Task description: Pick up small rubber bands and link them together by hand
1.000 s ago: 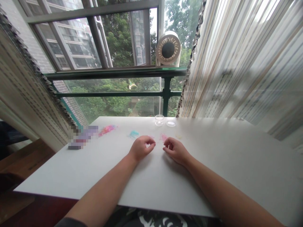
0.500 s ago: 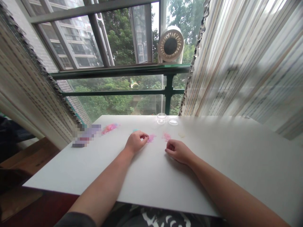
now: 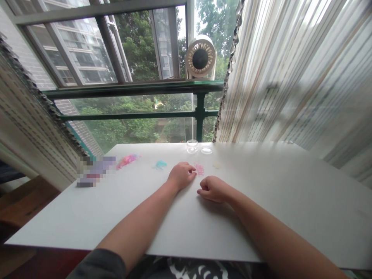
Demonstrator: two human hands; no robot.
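My left hand [image 3: 182, 176] rests low over the white table, its thumb and forefinger drawn together at the left edge of a small pink pile [image 3: 199, 169]. Anything between those fingertips is too small to make out. Just nearer and to the right, my right hand [image 3: 214, 189] is curled closed with its knuckles up; what it holds, if anything, is hidden. A turquoise pile [image 3: 161, 165] of tiny pieces lies left of my left hand, and a pale yellow pile [image 3: 217, 166] lies beyond my right hand. The purple pile is hidden behind my left hand.
A clear round container [image 3: 192, 147] and a clear lid-like disc [image 3: 206, 150] stand at the far edge of the white table [image 3: 110, 217]. A mixed pink-orange heap [image 3: 127, 161] lies far left beside a blurred purple item [image 3: 99, 170]. A round fan [image 3: 200, 58] sits at the window.
My left hand has shifted right, from the purple pile to the pink one, uncovering the turquoise pile. My right hand stays curled near the same place. The view has turned slightly.
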